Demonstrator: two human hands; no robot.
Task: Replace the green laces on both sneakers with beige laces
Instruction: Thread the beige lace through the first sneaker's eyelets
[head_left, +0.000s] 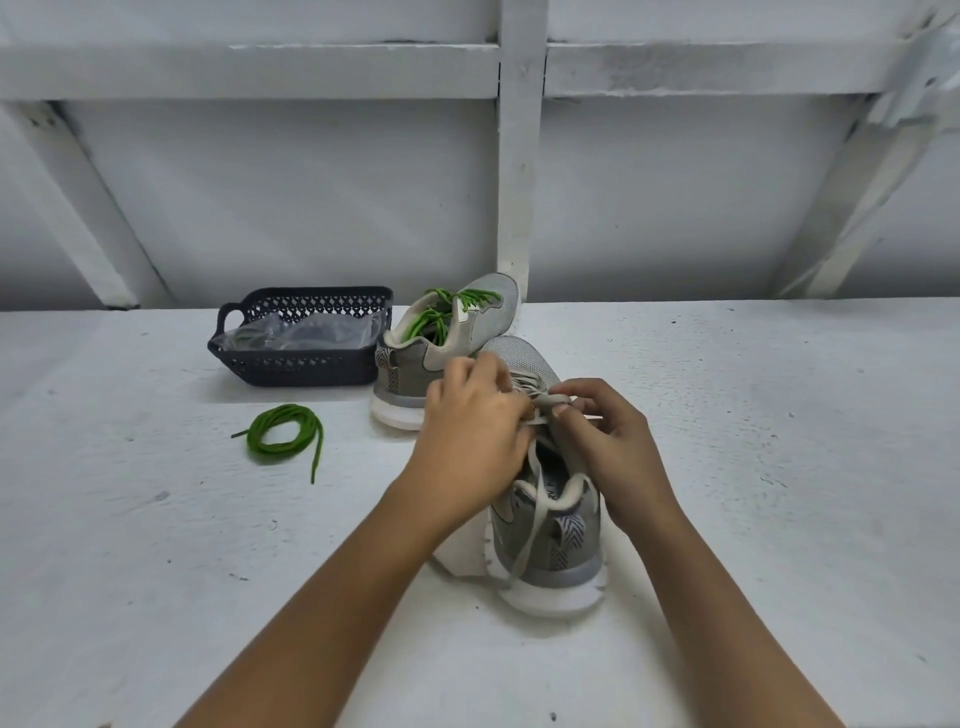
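A grey sneaker (550, 540) stands near me, heel toward me, threaded with a beige lace (537, 512) whose loose end hangs down over its heel. My left hand (475, 421) grips the lace at the sneaker's tongue. My right hand (605, 431) pinches a loop of the same lace just to the right. Behind it a second grey sneaker (452, 338) carries green laces (441, 312). A loose green lace (285, 434) lies coiled on the table to the left.
A dark perforated basket (306, 358) holding clear plastic bags stands at the back left, against the second sneaker. The white table (779, 467) runs to a white wall with wooden beams (519, 156) behind.
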